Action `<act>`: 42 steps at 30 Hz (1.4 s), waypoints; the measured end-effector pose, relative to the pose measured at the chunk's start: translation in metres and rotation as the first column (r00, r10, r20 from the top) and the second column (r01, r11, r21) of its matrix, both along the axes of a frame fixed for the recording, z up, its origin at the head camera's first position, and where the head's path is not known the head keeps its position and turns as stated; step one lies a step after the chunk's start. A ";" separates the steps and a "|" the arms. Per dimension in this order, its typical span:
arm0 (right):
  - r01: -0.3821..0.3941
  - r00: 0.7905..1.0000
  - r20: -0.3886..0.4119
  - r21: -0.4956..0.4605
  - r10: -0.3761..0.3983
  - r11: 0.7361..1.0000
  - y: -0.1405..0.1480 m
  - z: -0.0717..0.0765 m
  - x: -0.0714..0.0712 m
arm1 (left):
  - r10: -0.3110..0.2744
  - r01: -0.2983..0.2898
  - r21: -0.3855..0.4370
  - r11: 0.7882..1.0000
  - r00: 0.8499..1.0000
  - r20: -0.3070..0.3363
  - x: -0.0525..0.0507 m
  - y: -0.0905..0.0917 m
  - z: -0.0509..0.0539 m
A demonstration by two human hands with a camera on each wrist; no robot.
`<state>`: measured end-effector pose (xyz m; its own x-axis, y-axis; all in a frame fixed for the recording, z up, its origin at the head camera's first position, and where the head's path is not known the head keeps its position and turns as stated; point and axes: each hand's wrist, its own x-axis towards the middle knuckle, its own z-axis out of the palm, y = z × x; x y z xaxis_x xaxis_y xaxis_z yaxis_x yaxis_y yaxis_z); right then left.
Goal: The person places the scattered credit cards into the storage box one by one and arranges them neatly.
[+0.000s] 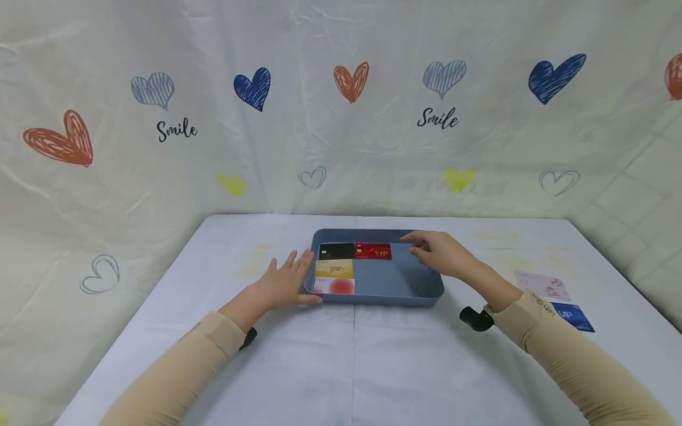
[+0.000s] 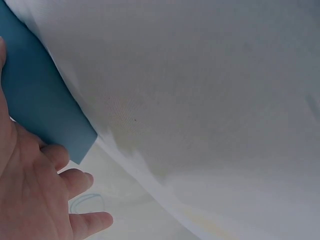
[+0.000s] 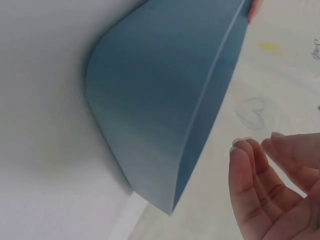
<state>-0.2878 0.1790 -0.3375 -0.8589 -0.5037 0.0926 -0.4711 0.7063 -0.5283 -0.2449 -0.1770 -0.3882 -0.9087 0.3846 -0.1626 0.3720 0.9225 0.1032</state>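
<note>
Lying in blue tray [image 1: 396,279]: four cards [image 1: 340,268]

We stretch our left arm [image 1: 178,370] and right arm [image 1: 578,358] forward, the left hand [image 1: 284,285] splayed wide and the right hand [image 1: 444,254] raised, its fingers [image 3: 242,175] gently curved with the thumb [image 3: 297,149] near their tips.

Beige sleeves [image 1: 176,367], dark cuff lettering [image 1: 544,303], black wrist cameras [image 1: 476,319]
</note>
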 end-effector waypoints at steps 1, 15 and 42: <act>-0.005 1.000 -0.002 -0.007 0.005 1.000 0.002 0.002 0.003 | -0.001 0.001 0.000 1.000 1.000 -0.002 0.000 0.000 0.000; 0.056 0.998 -0.027 -0.034 -0.057 0.998 0.045 0.011 0.021 | -0.003 0.003 -0.010 1.000 1.000 -0.004 -0.001 -0.001 0.000; 0.095 0.995 0.028 0.024 -0.096 0.995 0.176 -0.010 0.014 | -0.003 0.003 -0.002 1.000 1.000 0.006 -0.003 -0.001 -0.003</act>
<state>-0.2735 0.3554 -0.3480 -0.9054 -0.4207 0.0565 -0.3854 0.7591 -0.5246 -0.2474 -0.1785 -0.3909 -0.9066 0.3868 -0.1689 0.3740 0.9217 0.1034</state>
